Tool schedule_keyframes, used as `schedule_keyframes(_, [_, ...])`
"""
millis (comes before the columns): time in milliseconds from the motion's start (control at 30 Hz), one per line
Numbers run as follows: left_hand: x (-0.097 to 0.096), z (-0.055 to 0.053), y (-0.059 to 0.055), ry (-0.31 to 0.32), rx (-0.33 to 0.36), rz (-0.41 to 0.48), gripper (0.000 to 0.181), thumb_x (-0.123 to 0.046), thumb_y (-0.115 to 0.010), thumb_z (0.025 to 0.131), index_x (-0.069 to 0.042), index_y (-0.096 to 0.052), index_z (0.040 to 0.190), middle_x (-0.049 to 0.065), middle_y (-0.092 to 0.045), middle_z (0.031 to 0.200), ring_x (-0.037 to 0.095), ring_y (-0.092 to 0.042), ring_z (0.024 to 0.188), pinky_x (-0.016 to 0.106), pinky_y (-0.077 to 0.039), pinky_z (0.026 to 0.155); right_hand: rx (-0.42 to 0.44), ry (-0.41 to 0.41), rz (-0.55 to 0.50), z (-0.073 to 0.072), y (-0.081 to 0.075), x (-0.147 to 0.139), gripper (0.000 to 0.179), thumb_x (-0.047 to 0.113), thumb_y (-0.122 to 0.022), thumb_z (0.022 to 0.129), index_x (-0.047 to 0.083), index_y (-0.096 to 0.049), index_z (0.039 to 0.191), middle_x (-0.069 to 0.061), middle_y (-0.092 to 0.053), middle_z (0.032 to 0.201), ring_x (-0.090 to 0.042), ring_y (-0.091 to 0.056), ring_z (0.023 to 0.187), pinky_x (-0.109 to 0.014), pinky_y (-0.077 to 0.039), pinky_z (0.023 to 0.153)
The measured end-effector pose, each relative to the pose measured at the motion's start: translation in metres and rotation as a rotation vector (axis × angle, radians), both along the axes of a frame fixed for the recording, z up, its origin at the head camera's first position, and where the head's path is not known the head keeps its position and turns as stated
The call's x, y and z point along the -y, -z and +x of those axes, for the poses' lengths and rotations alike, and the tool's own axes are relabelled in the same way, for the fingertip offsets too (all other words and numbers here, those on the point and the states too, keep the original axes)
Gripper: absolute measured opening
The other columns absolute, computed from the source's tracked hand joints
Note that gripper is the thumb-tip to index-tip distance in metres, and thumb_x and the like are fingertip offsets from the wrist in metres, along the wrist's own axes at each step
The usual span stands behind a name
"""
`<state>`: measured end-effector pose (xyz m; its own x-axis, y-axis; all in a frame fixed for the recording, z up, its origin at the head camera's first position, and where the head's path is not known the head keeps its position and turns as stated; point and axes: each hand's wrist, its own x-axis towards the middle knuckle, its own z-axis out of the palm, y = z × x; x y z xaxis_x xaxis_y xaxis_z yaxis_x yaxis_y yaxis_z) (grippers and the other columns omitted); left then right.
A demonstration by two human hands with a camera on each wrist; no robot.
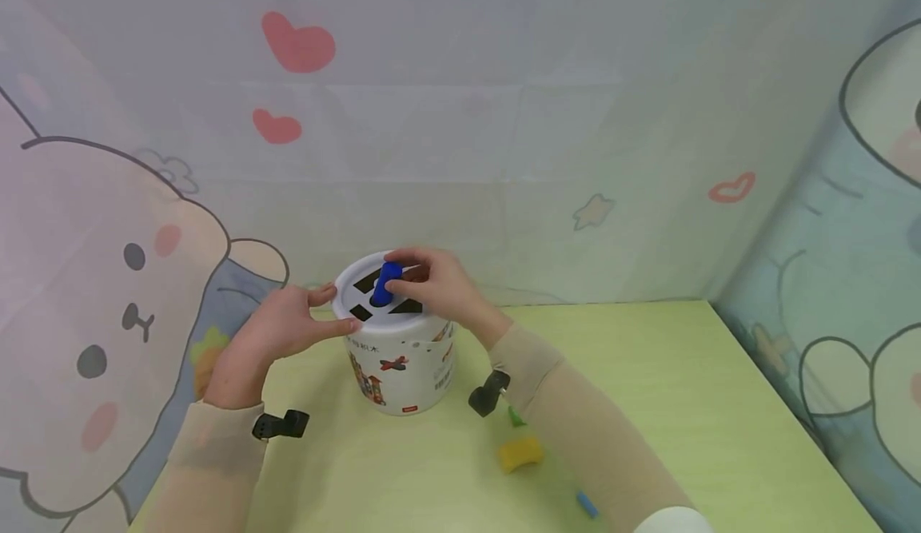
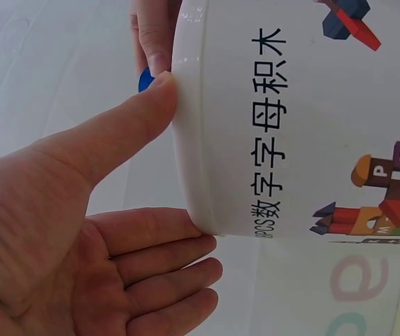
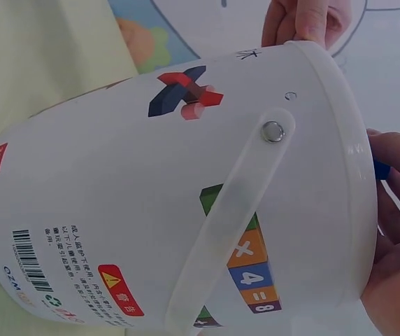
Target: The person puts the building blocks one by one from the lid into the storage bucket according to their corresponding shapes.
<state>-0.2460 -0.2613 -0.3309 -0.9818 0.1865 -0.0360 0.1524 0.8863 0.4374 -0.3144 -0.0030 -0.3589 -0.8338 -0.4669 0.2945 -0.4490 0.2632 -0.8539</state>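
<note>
A white bucket (image 1: 399, 373) with printed block pictures stands on the table, its white lid (image 1: 345, 293) cut with several dark openings. My right hand (image 1: 439, 281) pinches a blue cylindrical block (image 1: 386, 284) between thumb and fingers. The block tilts a little, its lower end at a round hole in the lid; how deep it sits is hidden. At the lid's left side, my left hand (image 1: 291, 321) steadies the rim, thumb at the front and fingertips behind. In the left wrist view its thumb (image 2: 137, 115) presses the rim and the other fingers are nearly straight.
On the light green table (image 1: 612, 373) lie a yellow block (image 1: 521, 454), a small blue block (image 1: 587, 504) and a green block (image 1: 516, 416) partly behind the right forearm. A white handle (image 3: 231, 224) hangs down the bucket's side. A printed cloth backdrop (image 1: 504, 133) rises behind the table.
</note>
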Motion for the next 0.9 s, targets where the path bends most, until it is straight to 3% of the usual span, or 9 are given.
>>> schedule_keyframes(100, [-0.0001,-0.0008,0.0002,-0.004,0.013,0.007,0.102,-0.066,-0.078,0.090,-0.002,-0.043,0.161,0.011,-0.061,0.075,0.019,-0.036,0.057,0.037,-0.040,0.062,-0.029,-0.002,0.054,0.0006,0.0005,0.0015,0.044,0.021,-0.081,0.099,0.013,-0.070,0.141,-0.003,-0.076,0.123,-0.016,-0.073,0.104,-0.031,-0.059,0.088])
schedule_keyframes(267, [0.0011,-0.0027,0.0011,-0.009,0.007,0.000,0.102,-0.067,-0.077,0.090,-0.002,-0.043,0.162,0.011,-0.061,0.076,0.017,-0.034,0.055,0.037,-0.040,0.060,-0.066,-0.029,0.117,-0.0020,0.0025,0.0068,0.044,0.020,-0.080,0.100,0.011,-0.070,0.141,-0.004,-0.075,0.126,-0.013,-0.072,0.106,-0.027,-0.057,0.089])
schedule_keyframes(567, [0.0019,-0.0044,0.0006,-0.012,0.011,0.011,0.102,-0.067,-0.077,0.091,-0.003,-0.042,0.162,0.013,-0.061,0.081,0.015,-0.029,0.051,0.037,-0.038,0.059,-0.108,-0.047,0.133,-0.0026,0.0009,0.0099,0.038,0.016,-0.079,0.100,0.007,-0.072,0.137,-0.006,-0.075,0.126,-0.015,-0.072,0.107,-0.026,-0.056,0.089])
schedule_keyframes(667, [0.0023,-0.0046,0.0012,-0.009,-0.001,0.005,0.101,-0.066,-0.077,0.091,-0.002,-0.044,0.161,0.028,-0.070,0.115,0.018,-0.039,0.058,0.038,-0.041,0.062,-0.101,-0.052,0.113,-0.0022,0.0015,0.0097,0.036,0.014,-0.078,0.101,0.005,-0.073,0.135,-0.010,-0.075,0.128,-0.016,-0.072,0.108,-0.026,-0.056,0.089])
schedule_keyframes(767, [0.0032,-0.0043,0.0025,-0.003,-0.008,-0.004,0.100,-0.067,-0.076,0.091,-0.002,-0.045,0.160,0.033,-0.052,0.152,0.024,-0.052,0.073,0.039,-0.044,0.068,-0.094,-0.056,0.093,-0.0024,0.0030,0.0093,0.035,0.011,-0.077,0.101,0.003,-0.073,0.135,-0.014,-0.074,0.131,-0.016,-0.072,0.107,-0.025,-0.056,0.089])
schedule_keyframes(833, [0.0043,-0.0042,0.0033,0.000,-0.011,-0.012,0.100,-0.067,-0.076,0.091,-0.001,-0.046,0.160,0.031,-0.045,0.158,0.028,-0.059,0.088,0.040,-0.045,0.072,-0.095,-0.058,0.088,-0.0026,0.0037,0.0091,0.034,0.010,-0.076,0.101,0.004,-0.073,0.134,-0.015,-0.074,0.130,-0.016,-0.072,0.106,-0.024,-0.056,0.088])
schedule_keyframes(900, [0.0054,-0.0041,0.0032,-0.001,-0.008,-0.013,0.101,-0.067,-0.076,0.091,-0.001,-0.045,0.160,0.032,-0.046,0.157,0.030,-0.060,0.090,0.041,-0.046,0.072,-0.105,-0.061,0.088,-0.0031,0.0039,0.0094,0.035,0.011,-0.076,0.101,0.004,-0.073,0.135,-0.013,-0.075,0.129,-0.015,-0.071,0.105,-0.024,-0.056,0.087])
